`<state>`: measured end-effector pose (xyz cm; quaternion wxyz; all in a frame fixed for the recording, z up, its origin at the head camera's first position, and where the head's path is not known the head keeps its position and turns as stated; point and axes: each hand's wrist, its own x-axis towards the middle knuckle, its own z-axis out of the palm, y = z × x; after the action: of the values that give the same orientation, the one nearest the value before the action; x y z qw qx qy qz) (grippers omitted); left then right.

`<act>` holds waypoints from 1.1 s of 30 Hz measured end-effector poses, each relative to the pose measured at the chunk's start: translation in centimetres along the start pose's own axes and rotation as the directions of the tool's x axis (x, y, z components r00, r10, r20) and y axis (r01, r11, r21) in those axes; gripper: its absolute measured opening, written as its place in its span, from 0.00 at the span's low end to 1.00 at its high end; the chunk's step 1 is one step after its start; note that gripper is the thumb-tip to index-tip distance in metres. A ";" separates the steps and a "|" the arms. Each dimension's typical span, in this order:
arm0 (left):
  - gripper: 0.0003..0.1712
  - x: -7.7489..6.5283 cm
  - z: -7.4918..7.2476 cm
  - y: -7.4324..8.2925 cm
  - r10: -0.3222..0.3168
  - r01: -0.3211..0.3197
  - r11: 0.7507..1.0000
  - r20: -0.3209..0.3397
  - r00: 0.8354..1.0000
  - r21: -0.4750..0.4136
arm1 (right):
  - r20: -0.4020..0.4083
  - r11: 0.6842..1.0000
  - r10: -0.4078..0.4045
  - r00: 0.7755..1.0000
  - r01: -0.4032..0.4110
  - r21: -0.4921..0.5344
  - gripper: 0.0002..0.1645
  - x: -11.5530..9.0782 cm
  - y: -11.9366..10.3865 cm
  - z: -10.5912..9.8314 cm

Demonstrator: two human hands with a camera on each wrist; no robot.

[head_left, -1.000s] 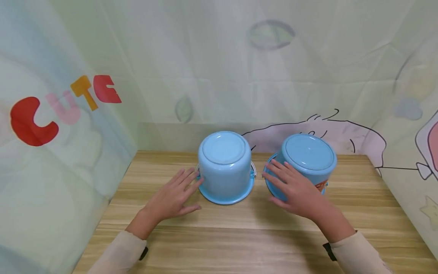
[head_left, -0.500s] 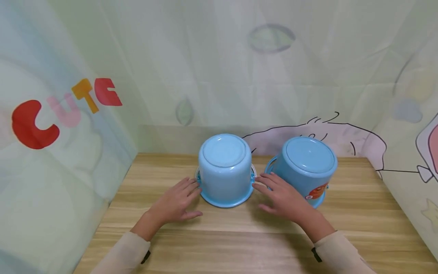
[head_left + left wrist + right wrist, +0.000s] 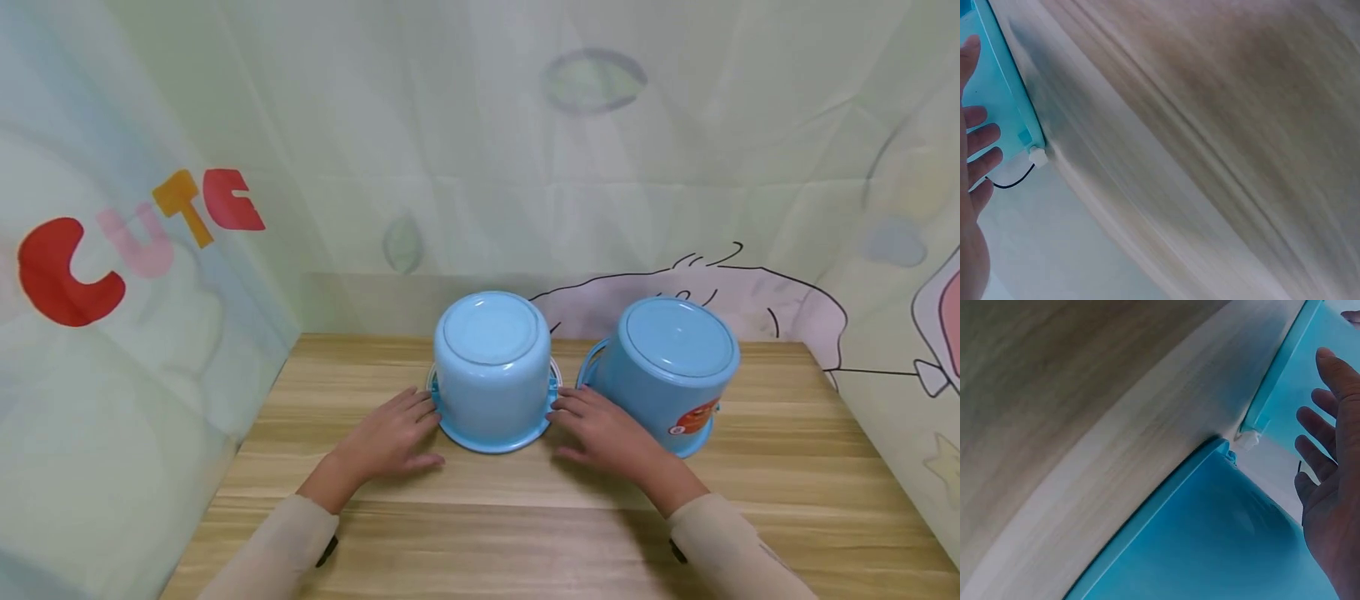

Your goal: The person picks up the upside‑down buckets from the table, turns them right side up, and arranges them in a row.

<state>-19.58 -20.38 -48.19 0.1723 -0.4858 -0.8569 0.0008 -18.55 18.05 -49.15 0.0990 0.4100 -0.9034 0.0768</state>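
Two light blue buckets stand upside down on the wooden table, side by side. The left bucket point(image 3: 492, 392) shows its flat base, with a thin handle round the back of its rim. My left hand point(image 3: 390, 437) is at this bucket's left side, fingers extended, fingertips right at the rim. On the opposite side my right hand point(image 3: 606, 432), fingers loosely bent and spread, reaches in between the buckets with its fingertips at the left bucket's rim. The right bucket point(image 3: 637, 375), bearing an orange-red sticker point(image 3: 694, 417), leans slightly. Both wrist views show relaxed, spread fingers beside blue plastic.
The wooden table point(image 3: 480, 542) runs back to a pale fabric backdrop point(image 3: 480, 167) with printed leaves and a line-drawn figure. A side curtain on the left carries large coloured letters point(image 3: 71, 271). Another printed curtain point(image 3: 915, 325) borders the table's right edge.
My right hand has moved left, away from the front of the right bucket, to the left bucket's right side. My left hand has barely shifted. Both buckets remain in place.
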 end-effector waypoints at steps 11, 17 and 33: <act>0.26 0.7 0.9 -0.6 -0.011 0.012 1.000 0.025 1.000 -0.020 | 0.032 1.000 -0.018 0.999 0.018 0.004 0.28 0.9 0.3 0.7; 0.25 0.9 1.4 -0.6 -0.028 0.029 0.999 0.043 0.999 -0.026 | 0.036 1.000 -0.029 0.999 0.029 0.003 0.24 1.2 0.3 1.3; 0.20 1.6 2.0 -0.7 -0.031 0.031 1.000 0.074 0.997 -0.001 | -0.017 0.997 -0.072 0.997 0.072 -0.018 0.12 2.0 0.7 2.2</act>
<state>-21.48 -19.06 -49.52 0.1400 -0.4725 -0.8700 0.0150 -20.57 16.57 -50.85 0.1132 0.4407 -0.8878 0.0690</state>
